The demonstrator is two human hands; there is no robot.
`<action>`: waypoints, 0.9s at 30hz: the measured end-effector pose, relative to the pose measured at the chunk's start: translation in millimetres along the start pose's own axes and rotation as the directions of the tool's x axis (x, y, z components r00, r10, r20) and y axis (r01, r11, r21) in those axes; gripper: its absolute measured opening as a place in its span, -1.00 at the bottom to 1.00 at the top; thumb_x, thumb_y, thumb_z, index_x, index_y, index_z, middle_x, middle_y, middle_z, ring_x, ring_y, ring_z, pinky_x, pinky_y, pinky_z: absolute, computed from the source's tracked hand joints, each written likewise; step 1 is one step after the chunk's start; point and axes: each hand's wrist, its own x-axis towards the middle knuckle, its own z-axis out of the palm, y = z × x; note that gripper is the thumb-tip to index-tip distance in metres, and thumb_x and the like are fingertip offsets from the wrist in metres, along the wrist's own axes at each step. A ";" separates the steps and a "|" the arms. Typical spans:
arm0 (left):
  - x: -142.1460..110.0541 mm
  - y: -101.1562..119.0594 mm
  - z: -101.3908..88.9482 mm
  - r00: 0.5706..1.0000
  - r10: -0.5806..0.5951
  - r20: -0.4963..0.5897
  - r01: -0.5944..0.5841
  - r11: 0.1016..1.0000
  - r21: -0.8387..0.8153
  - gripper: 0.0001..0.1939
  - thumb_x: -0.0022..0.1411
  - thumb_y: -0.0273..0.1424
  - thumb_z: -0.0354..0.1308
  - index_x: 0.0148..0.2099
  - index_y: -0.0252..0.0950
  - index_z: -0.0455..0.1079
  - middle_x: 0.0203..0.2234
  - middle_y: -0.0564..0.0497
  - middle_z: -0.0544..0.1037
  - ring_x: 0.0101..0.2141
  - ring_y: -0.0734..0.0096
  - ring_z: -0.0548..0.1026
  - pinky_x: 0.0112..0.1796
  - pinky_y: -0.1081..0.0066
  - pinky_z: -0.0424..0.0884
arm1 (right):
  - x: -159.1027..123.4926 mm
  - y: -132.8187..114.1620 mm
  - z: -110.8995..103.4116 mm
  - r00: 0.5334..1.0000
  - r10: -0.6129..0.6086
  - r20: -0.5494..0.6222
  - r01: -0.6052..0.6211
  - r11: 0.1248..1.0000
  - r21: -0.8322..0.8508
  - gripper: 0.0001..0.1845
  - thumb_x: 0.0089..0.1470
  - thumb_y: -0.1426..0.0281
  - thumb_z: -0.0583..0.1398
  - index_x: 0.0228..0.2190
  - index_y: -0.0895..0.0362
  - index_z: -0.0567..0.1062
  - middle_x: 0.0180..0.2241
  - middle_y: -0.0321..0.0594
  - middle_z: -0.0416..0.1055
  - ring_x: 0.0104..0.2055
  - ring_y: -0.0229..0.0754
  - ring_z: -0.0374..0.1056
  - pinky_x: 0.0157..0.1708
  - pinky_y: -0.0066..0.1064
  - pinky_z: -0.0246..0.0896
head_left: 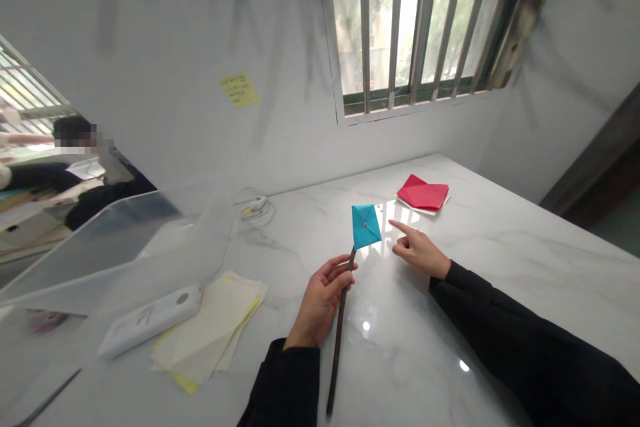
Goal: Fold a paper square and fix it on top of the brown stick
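Note:
My left hand is closed around a thin dark stick just below a blue paper pinwheel. The stick slants down toward the front of the table. A small pin head shows at the middle of the folded blue paper. To the right, my right hand holds nothing. Its index finger is stretched out toward the pinwheel without touching it, while the other fingers curl in. Tiny dark bits lie by the pinwheel's right edge.
Red paper sheets lie at the back right of the marble-patterned table. On the left are cream and yellow papers, a white oblong device, a translucent bin and scissors. A cable runs along the wall. A person sits beyond.

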 end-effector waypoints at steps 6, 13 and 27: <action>0.8 -0.2 0.9 1.000 0.012 -0.011 -0.012 1.000 0.009 -0.49 -0.02 -0.37 0.53 0.00 -0.30 0.56 -0.11 -0.11 0.65 -0.33 0.53 0.47 -0.17 0.49 0.39 | -7.7 -17.2 9.7 0.927 -0.149 0.344 0.115 0.986 0.118 -0.70 -0.02 0.44 0.09 -0.48 0.18 0.64 -0.67 -0.37 0.22 -0.58 -0.32 0.03 -0.51 -0.42 -0.11; -0.6 0.4 0.8 1.000 0.013 -0.011 -0.013 1.000 0.020 -0.50 -0.01 -0.35 0.53 0.01 -0.29 0.56 -0.12 -0.10 0.65 -0.32 0.52 0.47 -0.14 0.46 0.39 | -3.9 -9.0 3.3 0.996 -0.056 -0.072 0.047 0.992 -0.121 -0.71 0.02 0.43 0.10 -0.35 0.16 0.64 -0.65 -0.39 0.21 -0.54 -0.27 0.13 -0.40 -0.40 0.00; 1.9 -5.6 -1.9 0.999 0.035 0.033 -0.037 0.999 0.038 -0.51 0.03 -0.35 0.50 0.02 -0.29 0.53 -0.10 -0.13 0.64 -0.25 0.45 0.49 -0.11 0.44 0.37 | -23.1 -31.6 20.0 0.733 -0.222 0.643 -0.021 0.938 0.347 -0.62 0.08 0.31 0.17 -0.19 0.23 0.68 -0.62 -0.41 0.14 -0.56 -0.35 -0.08 -0.51 -0.41 -0.20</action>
